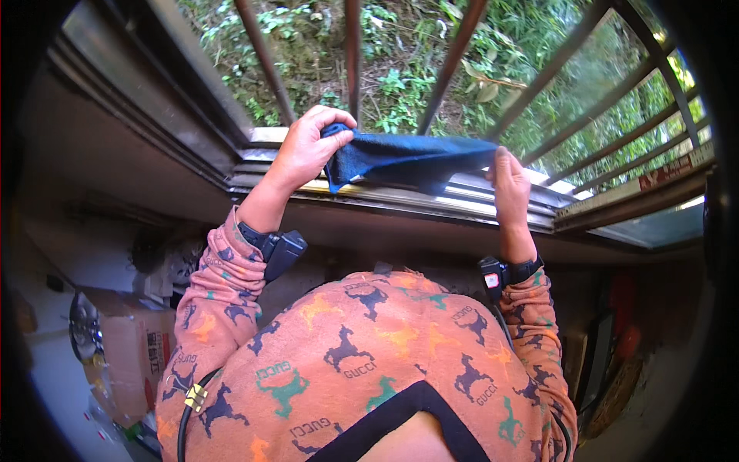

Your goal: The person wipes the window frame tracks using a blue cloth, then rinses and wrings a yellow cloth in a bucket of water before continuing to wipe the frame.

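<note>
A dark blue cloth [404, 159] is stretched between my two hands, above the metal track of a sliding window [473, 202]. My left hand [309, 147] pinches its left end between thumb and fingers, close to the window bars. At the other end, my right hand [509, 182] grips the cloth's corner with the fingertips. The cloth's lower edge hangs over part of the track and hides it. Whether it touches the metal I cannot tell.
Rusty metal bars [353, 63] stand just beyond the track, with green plants [398, 86] outside. A window frame [167, 75] rises at the left. Below on the left is a cardboard box [127, 352]. A black cable [185, 427] runs along my left sleeve.
</note>
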{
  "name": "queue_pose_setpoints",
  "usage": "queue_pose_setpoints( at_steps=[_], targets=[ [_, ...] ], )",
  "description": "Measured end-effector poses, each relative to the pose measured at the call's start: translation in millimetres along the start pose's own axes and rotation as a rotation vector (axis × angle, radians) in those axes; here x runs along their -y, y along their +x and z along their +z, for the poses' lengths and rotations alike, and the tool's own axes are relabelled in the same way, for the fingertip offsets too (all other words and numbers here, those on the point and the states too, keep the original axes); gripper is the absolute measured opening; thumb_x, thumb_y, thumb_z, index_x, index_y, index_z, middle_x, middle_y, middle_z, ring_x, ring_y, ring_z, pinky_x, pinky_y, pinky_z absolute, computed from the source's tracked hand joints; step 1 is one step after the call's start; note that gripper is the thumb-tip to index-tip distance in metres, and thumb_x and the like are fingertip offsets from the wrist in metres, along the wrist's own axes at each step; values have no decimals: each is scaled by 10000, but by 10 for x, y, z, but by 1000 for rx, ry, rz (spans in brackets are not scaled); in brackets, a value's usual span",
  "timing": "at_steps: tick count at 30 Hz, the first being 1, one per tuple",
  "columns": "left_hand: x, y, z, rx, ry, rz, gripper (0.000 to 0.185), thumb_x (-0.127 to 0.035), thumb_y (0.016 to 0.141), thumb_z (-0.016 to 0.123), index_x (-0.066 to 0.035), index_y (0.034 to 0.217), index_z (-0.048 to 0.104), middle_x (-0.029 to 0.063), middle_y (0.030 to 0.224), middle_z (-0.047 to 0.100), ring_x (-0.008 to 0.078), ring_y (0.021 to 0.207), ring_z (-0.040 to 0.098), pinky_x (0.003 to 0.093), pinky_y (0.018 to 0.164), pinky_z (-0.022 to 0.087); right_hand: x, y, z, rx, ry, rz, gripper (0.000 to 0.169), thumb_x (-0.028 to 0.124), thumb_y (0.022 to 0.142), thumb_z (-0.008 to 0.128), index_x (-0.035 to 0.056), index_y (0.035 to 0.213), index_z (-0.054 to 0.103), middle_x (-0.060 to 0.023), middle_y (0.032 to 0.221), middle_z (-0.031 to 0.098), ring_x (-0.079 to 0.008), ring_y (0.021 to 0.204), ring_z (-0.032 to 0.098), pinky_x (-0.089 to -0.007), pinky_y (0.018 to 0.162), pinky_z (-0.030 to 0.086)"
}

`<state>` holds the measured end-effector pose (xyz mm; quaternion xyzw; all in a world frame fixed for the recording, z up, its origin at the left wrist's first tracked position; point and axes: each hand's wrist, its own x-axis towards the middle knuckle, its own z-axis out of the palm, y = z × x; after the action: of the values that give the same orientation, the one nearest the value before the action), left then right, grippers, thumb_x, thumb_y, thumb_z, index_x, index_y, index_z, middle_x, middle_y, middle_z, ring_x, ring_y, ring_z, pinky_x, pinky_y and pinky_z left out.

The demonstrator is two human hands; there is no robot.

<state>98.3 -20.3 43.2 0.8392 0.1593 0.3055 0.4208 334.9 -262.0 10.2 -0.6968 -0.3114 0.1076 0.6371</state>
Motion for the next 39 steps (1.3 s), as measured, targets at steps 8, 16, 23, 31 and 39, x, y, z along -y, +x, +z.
queue_pose_setpoints(
  at_steps=[8, 16, 23, 31, 39],
  targets=[
    [90, -291, -691, -362, 322, 155, 148, 17, 802, 632, -33, 941, 638, 79, 911, 583, 195, 863, 587, 277, 773, 462, 279, -76, 258, 209, -108, -208, 258, 242, 951, 531, 16, 865, 622, -2, 651, 509, -76, 570, 462, -225, 534, 371],
    [460, -1065, -622, -328, 877, 125, 201, -46, 753, 638, -65, 953, 619, 120, 1064, 557, 313, 1038, 525, 404, 913, 423, 25, -430, 412, 677, -725, -609, 162, 177, 782, 696, 60, 892, 681, -76, 919, 644, -264, 827, 621, -361, 705, 501],
    [540, -1341, -412, -178, 977, 72, 337, -382, 719, 688, -81, 819, 573, 55, 824, 549, 224, 854, 559, 395, 897, 415, 99, -395, 484, 574, -656, -623, 136, 128, 760, 703, 58, 873, 680, -79, 884, 648, -265, 794, 630, -348, 684, 505],
    [517, -1256, -528, -103, 1268, 12, 602, -638, 702, 580, -39, 658, 597, 87, 681, 552, 239, 725, 559, 403, 896, 406, 216, -390, 671, 604, -589, -751, 155, 130, 739, 718, 65, 876, 685, -80, 842, 657, -254, 743, 639, -334, 643, 513],
    [425, -1180, -390, -5, 1252, 31, 766, -790, 523, 579, -26, 589, 574, 97, 620, 561, 226, 630, 536, 322, 728, 412, 161, -491, 576, 553, -558, -665, 149, 141, 750, 712, 78, 883, 684, -74, 766, 638, -248, 679, 619, -343, 596, 488]
  ],
)
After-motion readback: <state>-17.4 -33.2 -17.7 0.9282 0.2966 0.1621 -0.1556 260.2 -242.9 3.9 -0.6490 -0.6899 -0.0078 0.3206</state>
